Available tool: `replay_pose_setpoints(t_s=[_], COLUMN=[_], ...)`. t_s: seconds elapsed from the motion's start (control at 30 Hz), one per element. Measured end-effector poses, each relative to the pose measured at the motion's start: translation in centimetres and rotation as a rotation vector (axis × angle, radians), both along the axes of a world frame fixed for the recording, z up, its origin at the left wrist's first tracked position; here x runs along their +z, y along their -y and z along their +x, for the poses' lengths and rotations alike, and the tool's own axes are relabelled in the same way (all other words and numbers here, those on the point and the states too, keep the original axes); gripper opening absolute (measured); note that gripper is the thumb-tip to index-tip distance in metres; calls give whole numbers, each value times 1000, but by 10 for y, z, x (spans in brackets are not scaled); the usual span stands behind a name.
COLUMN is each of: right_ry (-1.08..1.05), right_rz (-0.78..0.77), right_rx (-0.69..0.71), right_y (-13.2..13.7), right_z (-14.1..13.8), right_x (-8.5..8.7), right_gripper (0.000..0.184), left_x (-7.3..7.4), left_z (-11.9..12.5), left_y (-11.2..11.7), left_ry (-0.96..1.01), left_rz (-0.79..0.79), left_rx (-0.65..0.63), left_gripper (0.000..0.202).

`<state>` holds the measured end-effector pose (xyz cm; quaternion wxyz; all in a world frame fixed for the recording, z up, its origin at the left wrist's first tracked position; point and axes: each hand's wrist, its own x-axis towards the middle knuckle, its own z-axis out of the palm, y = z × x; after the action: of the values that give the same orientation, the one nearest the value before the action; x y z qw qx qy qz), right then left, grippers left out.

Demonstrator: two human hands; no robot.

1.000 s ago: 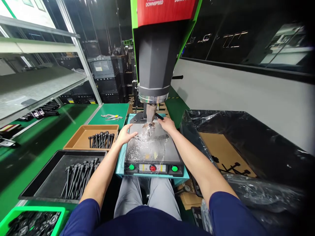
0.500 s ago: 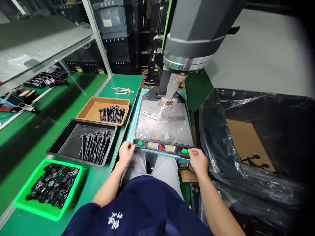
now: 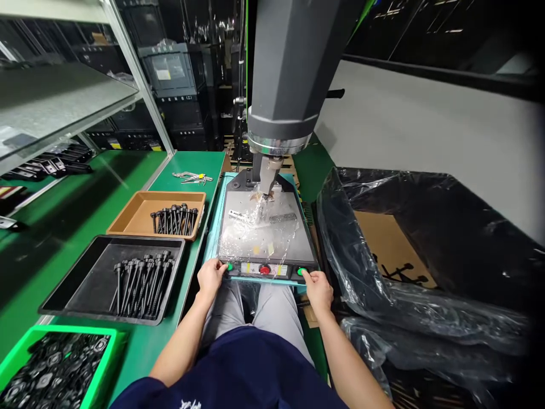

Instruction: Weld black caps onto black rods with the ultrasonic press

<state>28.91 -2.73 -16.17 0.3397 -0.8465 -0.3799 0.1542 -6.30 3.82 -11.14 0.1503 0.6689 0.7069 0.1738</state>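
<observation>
My left hand (image 3: pixel 211 276) is closed, its thumb and fingertips at the left green push button (image 3: pixel 230 266). At the right green push button (image 3: pixel 302 271), my right hand (image 3: pixel 318 288) is closed too, thumb and fingertips against it. Between them a red button (image 3: pixel 264 270) sits on the front panel of a bench press machine. Above its metal bed plate (image 3: pixel 238 238), a tapered metal horn (image 3: pixel 269 173) points down from the thick grey machine head (image 3: pixel 285 74). The part under the horn's tip is hard to make out amid shiny clear plastic.
On the green table at left are a brown tray (image 3: pixel 128 218) and a black tray (image 3: pixel 80 284), both holding black screw-like stems. A green bin (image 3: pixel 111 355) holds small black parts. Pliers (image 3: pixel 191 177) lie behind. A plastic-lined box (image 3: pixel 426 307) with black stems stands at right.
The camera view has shifted, so the machine appears further left and lower. My right fingertips have come in onto the right green button, and my left fingertips are closer to the left one.
</observation>
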Motion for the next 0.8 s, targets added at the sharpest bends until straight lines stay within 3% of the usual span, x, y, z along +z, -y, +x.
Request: replay_pose_setpoints(t_s=[0.23,0.4,0.63,0.73,0.8], right_ry=[-60,-74,-22,51,105], right_rz=[134,224,355,394,381], right_rx=[27,19,140,238,298], right_y=[5,-2,-55,-87,-109], right_z=[-1,0,8,13,17], right_x=[0,13,48,59,64], right_gripper=[64,59,47,44,46], left_x=[13,20,18,6,-7], left_z=[-3,-9,-15,-20,-23], left_y=[8,16,13,14,17], left_ry=[69,153,302,407,480], left_rz=[-17,5,66,150,178], left_rx=[-19,21,60,133,203], left_gripper=[27,30,32,34,46])
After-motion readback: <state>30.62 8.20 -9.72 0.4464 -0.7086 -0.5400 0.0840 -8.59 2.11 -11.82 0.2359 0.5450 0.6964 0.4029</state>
